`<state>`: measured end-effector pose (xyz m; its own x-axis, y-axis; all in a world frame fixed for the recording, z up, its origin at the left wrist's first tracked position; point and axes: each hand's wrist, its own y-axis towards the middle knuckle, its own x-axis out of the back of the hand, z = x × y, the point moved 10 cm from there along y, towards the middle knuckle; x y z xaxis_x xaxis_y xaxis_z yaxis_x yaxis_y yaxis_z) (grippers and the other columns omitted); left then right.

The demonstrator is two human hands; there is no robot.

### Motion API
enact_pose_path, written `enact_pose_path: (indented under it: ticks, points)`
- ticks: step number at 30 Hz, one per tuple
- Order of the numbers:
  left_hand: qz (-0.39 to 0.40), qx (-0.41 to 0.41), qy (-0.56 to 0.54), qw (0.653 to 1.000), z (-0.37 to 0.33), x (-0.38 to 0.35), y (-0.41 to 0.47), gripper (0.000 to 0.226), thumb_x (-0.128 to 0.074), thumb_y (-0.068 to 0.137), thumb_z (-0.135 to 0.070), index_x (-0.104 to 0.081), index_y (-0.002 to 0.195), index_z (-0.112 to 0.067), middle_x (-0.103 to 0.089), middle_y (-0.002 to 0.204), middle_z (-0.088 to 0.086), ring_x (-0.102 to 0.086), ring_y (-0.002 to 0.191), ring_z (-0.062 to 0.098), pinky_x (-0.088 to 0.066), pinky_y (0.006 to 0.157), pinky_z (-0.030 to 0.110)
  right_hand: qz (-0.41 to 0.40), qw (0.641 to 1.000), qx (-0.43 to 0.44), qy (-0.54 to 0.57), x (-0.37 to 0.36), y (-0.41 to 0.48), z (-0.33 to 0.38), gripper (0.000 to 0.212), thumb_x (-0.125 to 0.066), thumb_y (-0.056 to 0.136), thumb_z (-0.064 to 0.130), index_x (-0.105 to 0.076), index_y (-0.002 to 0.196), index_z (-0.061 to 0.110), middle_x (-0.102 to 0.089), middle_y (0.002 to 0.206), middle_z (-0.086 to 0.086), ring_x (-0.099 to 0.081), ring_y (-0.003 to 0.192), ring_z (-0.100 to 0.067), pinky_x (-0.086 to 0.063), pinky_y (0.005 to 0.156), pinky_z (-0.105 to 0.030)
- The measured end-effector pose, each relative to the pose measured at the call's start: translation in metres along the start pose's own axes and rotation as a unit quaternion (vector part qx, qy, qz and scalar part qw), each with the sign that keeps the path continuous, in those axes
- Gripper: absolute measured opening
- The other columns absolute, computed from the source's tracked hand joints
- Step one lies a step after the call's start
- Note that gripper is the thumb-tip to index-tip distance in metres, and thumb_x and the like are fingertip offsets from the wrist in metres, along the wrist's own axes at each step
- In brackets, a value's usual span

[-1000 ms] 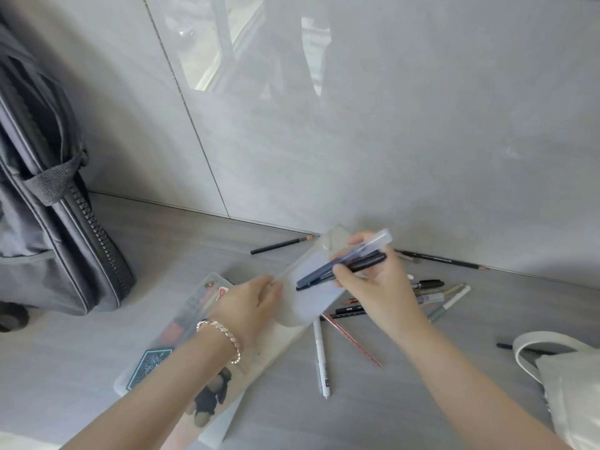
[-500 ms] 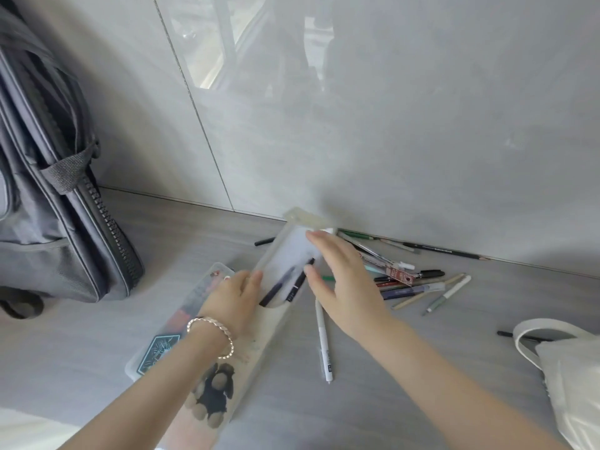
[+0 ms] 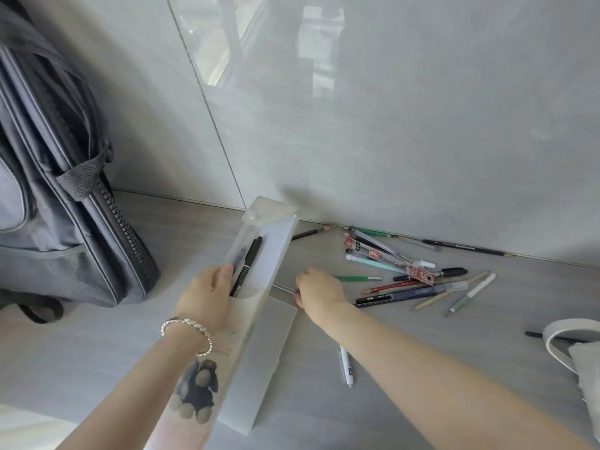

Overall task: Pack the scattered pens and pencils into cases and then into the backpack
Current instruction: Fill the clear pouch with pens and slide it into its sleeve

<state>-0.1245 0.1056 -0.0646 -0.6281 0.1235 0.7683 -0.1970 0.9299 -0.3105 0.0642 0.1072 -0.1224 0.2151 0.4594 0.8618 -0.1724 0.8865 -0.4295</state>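
My left hand (image 3: 207, 297) grips a translucent pencil case (image 3: 279, 245) by its side, flap open toward the wall. A black pen (image 3: 248, 263) and a dark blue pen (image 3: 236, 256) lie inside it. My right hand (image 3: 319, 292) rests on the floor just right of the case, fingers pinched on a thin grey pen (image 3: 283, 287). A scattered pile of pens and pencils (image 3: 406, 271) lies farther right along the wall. A white pen (image 3: 346, 365) lies under my right forearm. The grey backpack (image 3: 65, 190) stands at the left against the wall.
A flat frosted case (image 3: 259, 358) and a case with a bear sticker (image 3: 194, 391) lie under my left arm. A white tote bag (image 3: 581, 355) sits at the right edge with a black pen (image 3: 535, 334) beside it. The tiled wall is close behind.
My right hand let two dark pens go into the case, then moved down to the floor and closed on a thin pen. My left hand kept its hold on the case.
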Motion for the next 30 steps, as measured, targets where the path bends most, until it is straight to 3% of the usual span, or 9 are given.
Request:
enact_pose_path:
  ticks: [6,10,13,16,19,20,24,26,30]
  points:
    - [0.024,-0.001,0.008,1.000,-0.003,-0.013,-0.003,0.041,-0.034,0.095,-0.042,-0.054,0.075,-0.013,-0.052,0.063,0.001,-0.048,0.060,0.014,-0.031,0.051,0.028,-0.110,0.970,0.005,0.215,0.049,-0.033,-0.028,0.017,-0.056,0.085,0.015,-0.063,0.099,0.007,-0.065,0.099,-0.010,-0.061,0.088,-0.026,-0.046,0.073,-0.031]
    - [0.034,-0.012,0.002,0.999,-0.016,-0.023,-0.002,0.042,-0.033,0.094,-0.043,-0.051,0.072,-0.013,-0.051,0.062,0.001,-0.048,0.059,0.015,-0.031,0.051,0.028,-0.196,0.859,0.010,0.473,0.086,-0.070,-0.062,0.011,-0.058,0.085,0.006,-0.060,0.082,0.017,-0.068,0.083,0.004,-0.061,0.074,0.000,-0.044,0.070,-0.007]
    - [0.041,-0.013,0.003,0.999,-0.022,-0.028,-0.004,0.041,-0.032,0.094,-0.045,-0.049,0.070,-0.016,-0.052,0.064,0.000,-0.048,0.061,0.014,-0.031,0.051,0.028,-0.197,0.789,-0.025,0.581,0.082,-0.082,-0.086,0.017,-0.044,0.095,0.009,-0.052,0.082,0.017,-0.066,0.061,0.009,-0.067,0.063,-0.009,-0.050,0.061,-0.014]
    - [0.050,-0.026,-0.002,0.998,-0.029,-0.033,-0.009,0.039,-0.032,0.094,-0.045,-0.048,0.068,-0.020,-0.052,0.065,-0.001,-0.049,0.062,0.013,-0.031,0.052,0.027,-0.151,0.879,-0.102,0.441,0.049,-0.085,-0.096,0.024,-0.041,0.097,0.019,-0.044,0.073,0.015,-0.040,0.051,0.002,-0.042,0.050,-0.021,-0.033,0.052,-0.025]
    - [0.057,-0.023,-0.001,0.998,-0.030,-0.037,-0.018,0.035,-0.032,0.094,-0.046,-0.049,0.071,-0.027,-0.054,0.068,-0.005,-0.049,0.064,0.009,-0.032,0.054,0.025,-0.036,0.970,-0.104,0.216,0.002,-0.088,-0.075,0.019,-0.047,0.093,0.021,-0.046,0.076,0.014,-0.052,0.068,-0.003,-0.051,0.072,-0.028,-0.028,0.057,-0.029]
    - [0.060,-0.023,0.001,0.998,-0.031,-0.038,-0.021,0.035,-0.032,0.094,-0.046,-0.051,0.072,-0.026,-0.055,0.068,-0.005,-0.050,0.064,0.010,-0.032,0.055,0.027,-0.010,0.981,-0.097,0.166,-0.008,-0.089,-0.066,0.008,-0.048,0.091,0.020,-0.051,0.092,0.013,-0.061,0.084,-0.007,-0.057,0.083,-0.030,-0.033,0.061,-0.028]
    - [0.064,-0.032,0.023,0.997,-0.033,-0.036,-0.031,0.042,-0.031,0.094,-0.046,-0.055,0.075,-0.017,-0.055,0.067,-0.002,-0.050,0.063,0.010,-0.033,0.054,0.025,-0.007,0.996,-0.084,-0.002,-0.025,-0.085,-0.049,0.057,-0.042,0.092,0.009,-0.018,0.143,0.015,-0.057,0.125,-0.006,-0.057,0.109,-0.026,-0.048,0.079,-0.033]
    - [0.063,-0.037,0.021,0.997,-0.034,-0.036,-0.036,0.041,-0.032,0.095,-0.044,-0.050,0.067,-0.020,-0.052,0.064,-0.004,-0.048,0.060,0.007,-0.031,0.052,0.023,-0.010,0.997,-0.070,0.017,-0.023,-0.087,-0.044,0.056,-0.043,0.090,0.006,-0.024,0.141,0.018,-0.058,0.120,-0.005,-0.060,0.103,-0.026,-0.050,0.076,-0.034]
    - [0.060,-0.021,0.014,0.998,-0.031,-0.032,-0.039,0.038,-0.032,0.095,-0.044,-0.048,0.067,-0.023,-0.052,0.064,-0.004,-0.048,0.061,0.008,-0.032,0.053,0.024,-0.036,0.980,-0.016,0.194,-0.002,-0.104,-0.046,0.011,-0.043,0.087,0.010,-0.050,0.089,0.019,-0.050,0.079,0.009,-0.056,0.073,-0.019,-0.035,0.055,-0.028]
